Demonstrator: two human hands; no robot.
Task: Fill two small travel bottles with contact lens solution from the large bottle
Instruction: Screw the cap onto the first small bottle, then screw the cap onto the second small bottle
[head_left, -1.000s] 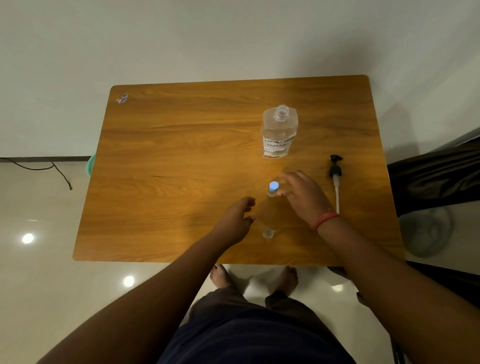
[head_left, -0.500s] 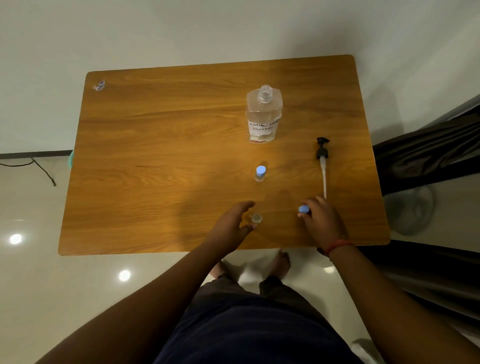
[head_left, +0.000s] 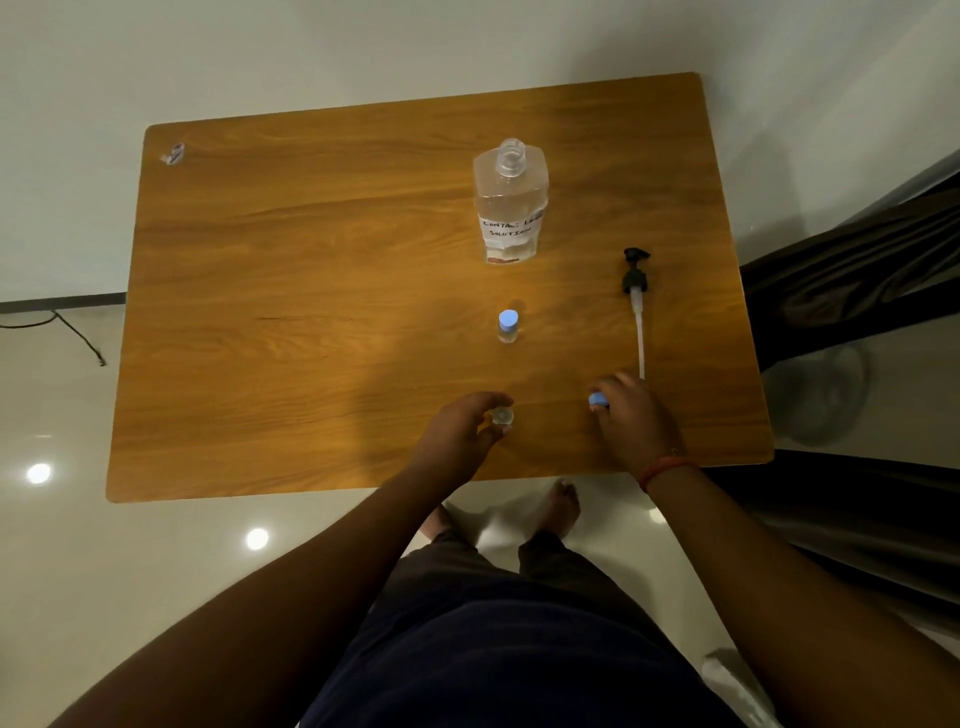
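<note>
The large bottle (head_left: 510, 205) stands uncapped toward the far side of the counter (head_left: 311, 291), its handwritten label facing the person, and its black pump (head_left: 636, 291) lies flat to the right with the tube pointing at the near edge, presumably taken out so the solution can be poured. Between the large bottle and the hands a capped travel bottle (head_left: 508, 326) stands upright, apparently waiting its turn or already done; which one, I cannot tell. The left hand (head_left: 462, 434) curls its thumb and fingers around the open travel bottle (head_left: 503, 415) near the front edge, likely steadying it so so light a thing does not tip. Its mouth faces up and is uncovered. The right hand (head_left: 631, 415), wrist bent and knuckles up, pinches the blue cap (head_left: 598, 399) low against the counter, well apart from the open bottle, probably parking it out of the way. Both forearms reach forward from the body, elbows slightly out. A small scrap (head_left: 174, 154) lies at the far left corner.
</note>
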